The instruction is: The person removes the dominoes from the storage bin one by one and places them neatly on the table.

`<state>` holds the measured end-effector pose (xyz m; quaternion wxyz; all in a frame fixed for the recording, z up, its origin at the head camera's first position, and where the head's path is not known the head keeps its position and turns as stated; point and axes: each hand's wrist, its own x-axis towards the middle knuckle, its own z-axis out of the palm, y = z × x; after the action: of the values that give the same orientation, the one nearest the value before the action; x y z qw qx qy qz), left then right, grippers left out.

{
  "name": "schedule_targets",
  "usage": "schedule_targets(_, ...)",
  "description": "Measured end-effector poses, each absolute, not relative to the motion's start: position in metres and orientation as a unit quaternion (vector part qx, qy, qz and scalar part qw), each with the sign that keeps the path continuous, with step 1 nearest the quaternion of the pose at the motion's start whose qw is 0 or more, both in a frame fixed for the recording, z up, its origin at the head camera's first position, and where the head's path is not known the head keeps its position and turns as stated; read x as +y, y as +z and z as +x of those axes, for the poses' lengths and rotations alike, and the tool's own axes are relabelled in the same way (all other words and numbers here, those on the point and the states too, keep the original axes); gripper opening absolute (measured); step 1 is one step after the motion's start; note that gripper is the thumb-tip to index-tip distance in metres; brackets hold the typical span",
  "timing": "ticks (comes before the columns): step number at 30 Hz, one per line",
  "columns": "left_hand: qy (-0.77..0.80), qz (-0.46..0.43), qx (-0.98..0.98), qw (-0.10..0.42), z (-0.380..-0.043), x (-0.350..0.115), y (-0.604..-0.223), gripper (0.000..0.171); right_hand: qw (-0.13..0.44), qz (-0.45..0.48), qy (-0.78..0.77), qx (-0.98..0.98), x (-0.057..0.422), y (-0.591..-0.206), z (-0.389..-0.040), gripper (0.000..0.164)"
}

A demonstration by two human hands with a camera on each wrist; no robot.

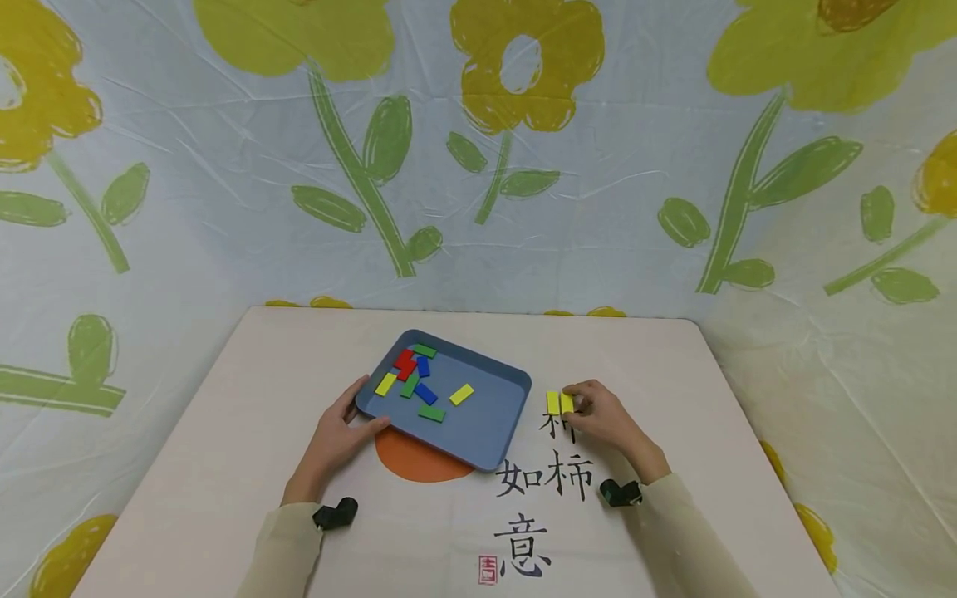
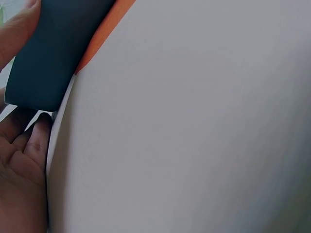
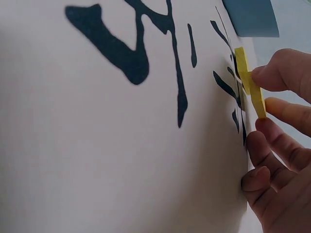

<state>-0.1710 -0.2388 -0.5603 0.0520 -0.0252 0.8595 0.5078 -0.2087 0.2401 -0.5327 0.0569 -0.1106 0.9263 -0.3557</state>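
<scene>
I'm gripping the blue tray (image 1: 478,423) by its left corner with my left hand (image 1: 336,435). My right hand (image 1: 609,419) is pinching a yellow block (image 1: 566,404) right of the tray, just beside a second yellow block (image 1: 552,403). Mixed coloured blocks (image 1: 409,384) are lying inside the tray.

The tray (image 1: 478,419) hides the upper part of the orange disc (image 1: 422,461) and some fingers of the left hand (image 1: 338,438). A yellow block (image 1: 566,403), pinched by the right hand (image 1: 611,423), and a second yellow block (image 1: 552,403) cover the top of a character (image 1: 552,425). The head view's bottom edge crops both sleeves (image 1: 287,540); the wrist views crop the tray and hands. The seal's (image 1: 488,570) marks are too small to read.
</scene>
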Motion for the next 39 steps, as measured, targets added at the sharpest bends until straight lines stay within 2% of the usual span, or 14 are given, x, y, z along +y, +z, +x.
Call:
schedule_targets(7,0.507,-0.017,0.861,0.047,-0.1705,-0.2389,-0.5605,0.096,0.06,-0.105,-0.352,0.928,0.237,-0.5344,-0.2089,0.047)
schedule_targets(19,0.517,-0.015,0.855,0.046,-0.17,-0.2382,-0.5596,0.095,0.033,-0.128,-0.322,0.937,0.2334,-0.5364,-0.2085,0.044)
schedule_targets(39,0.518,-0.023,0.853,0.049,-0.171,-0.2385,-0.5614,0.096,0.054,-0.129,-0.313,0.94,0.232,-0.5344,-0.2093,0.045)
